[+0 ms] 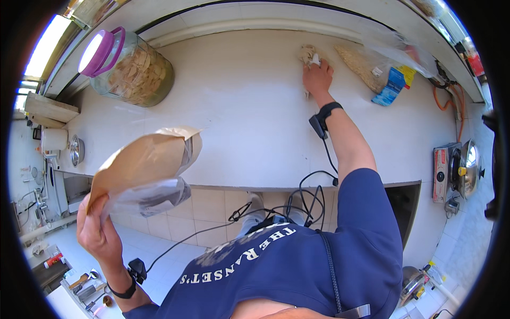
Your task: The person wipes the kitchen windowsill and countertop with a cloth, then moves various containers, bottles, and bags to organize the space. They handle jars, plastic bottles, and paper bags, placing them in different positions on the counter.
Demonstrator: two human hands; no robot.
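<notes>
My left hand (97, 231) grips the bottom end of a brown paper bag (143, 159), held up over the front edge of the counter. A clear plastic bag (163, 195) with something dark inside hangs beneath it, pinched in the same fingers. Towards the back of the white counter (239, 119), my right hand (318, 77) presses on a crumpled beige cloth (307, 52), which shows past the fingertips. To the right of that hand lies a clear bag of grain-like pieces (360, 67), with a blue packet (390, 87) against it.
A large glass jar (139, 73) with a purple lid and pale pieces in liquid stands at the back left. A steel bowl (77, 150) sits at the left end. On the right are a portable gas stove (441, 175) and a lidded pan (470, 169). Black cables (314, 199) hang before my body.
</notes>
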